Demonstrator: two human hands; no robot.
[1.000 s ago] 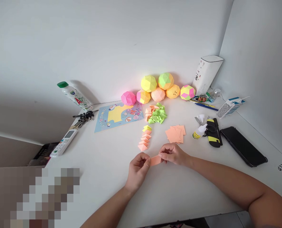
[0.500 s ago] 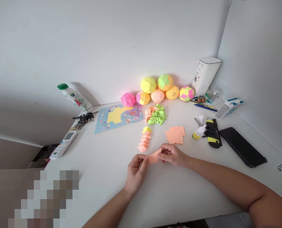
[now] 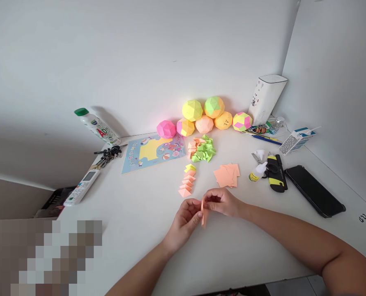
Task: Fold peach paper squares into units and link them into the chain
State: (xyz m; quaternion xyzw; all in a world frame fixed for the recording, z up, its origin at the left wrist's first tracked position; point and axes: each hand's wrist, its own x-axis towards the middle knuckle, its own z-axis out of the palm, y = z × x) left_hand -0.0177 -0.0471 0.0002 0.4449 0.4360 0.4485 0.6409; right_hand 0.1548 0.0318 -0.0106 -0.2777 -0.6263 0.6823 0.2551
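Between my two hands a small folded piece of peach paper point(image 3: 204, 216) stands nearly on edge above the table. My left hand point(image 3: 187, 218) pinches it from the left, thumb on the near side. From the right, my right hand point(image 3: 221, 202) grips the same paper with its fingertips, partly hidden behind the fold. Just beyond lies a row of folded peach and yellow paper pieces point(image 3: 187, 185). A small stack of flat peach paper squares point(image 3: 227, 176) rests past my right hand. Farther back is a pile of folded green and peach pieces point(image 3: 205, 150).
Several paper balls point(image 3: 205, 124) sit along the wall. At right are a glue bottle point(image 3: 257, 172), a black and yellow tool point(image 3: 277, 174), a phone point(image 3: 315, 191) and a carton point(image 3: 298, 139). At left are a printed card point(image 3: 139, 158), keys point(image 3: 109, 153), a remote point(image 3: 82, 187) and a bottle point(image 3: 98, 129).
The peach paper has turned from a slanted strip stretched between my hands to nearly upright on edge. My left hand has moved right, closer to my right hand.
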